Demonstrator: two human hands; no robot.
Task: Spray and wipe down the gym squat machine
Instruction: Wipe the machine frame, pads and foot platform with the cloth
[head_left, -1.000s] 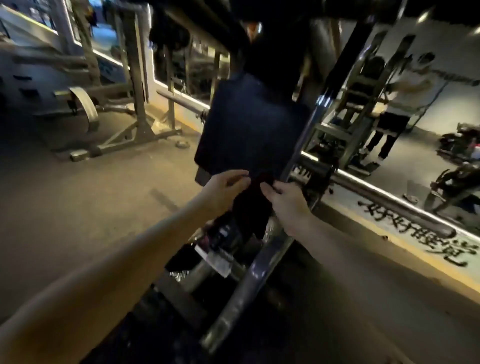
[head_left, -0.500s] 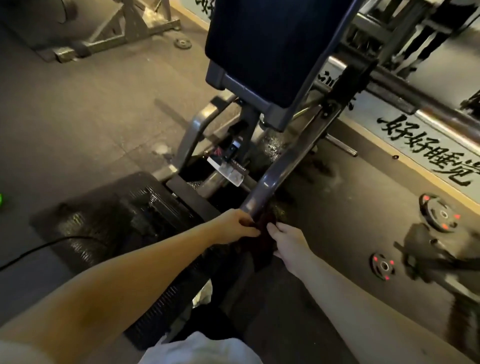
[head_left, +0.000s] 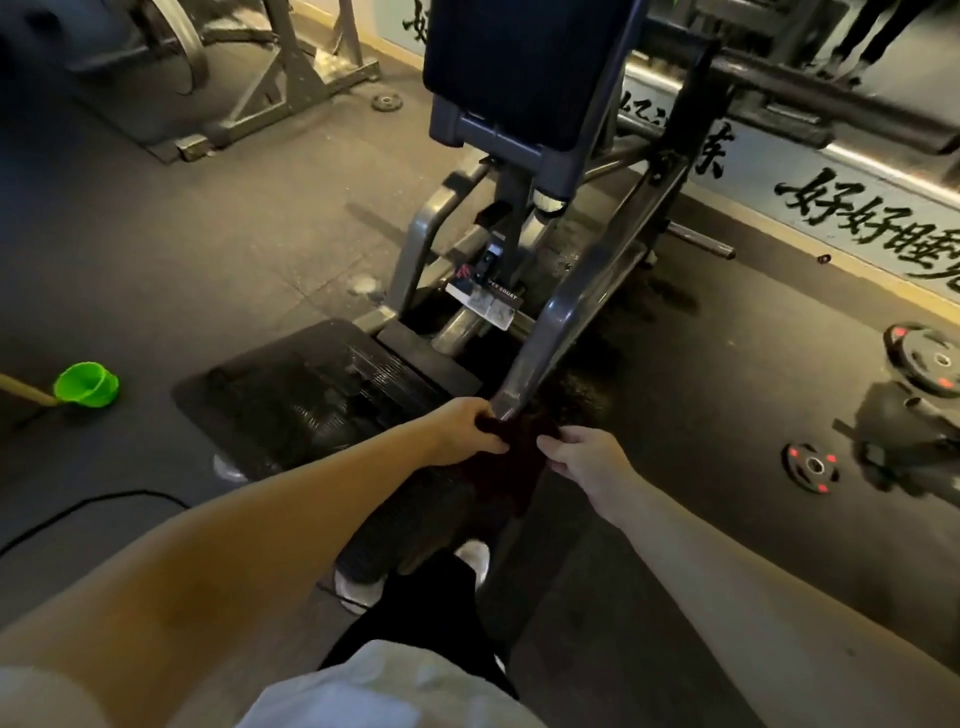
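The squat machine stands ahead of me, with a dark back pad (head_left: 524, 62), a black ribbed foot platform (head_left: 322, 400) and a grey slanted frame bar (head_left: 582, 291). A dark red cloth (head_left: 511, 467) is wrapped round the lower end of that bar. My left hand (head_left: 465, 426) grips the cloth's left side against the bar. On the cloth's right side my right hand (head_left: 584, 457) pinches it. The cloth's loose end hangs down between my forearms. No spray bottle is visible.
A green cup on a stick (head_left: 88, 384) lies on the floor at left, beside a black cable (head_left: 93, 506). Weight plates (head_left: 813, 467) lie at right. A mirror wall with black lettering (head_left: 852, 218) runs behind. Another machine's frame (head_left: 291, 88) stands at back left.
Both hands have slid the cloth down the slanted bar from near the back pad to its lower end. My view has tilted down toward the floor.
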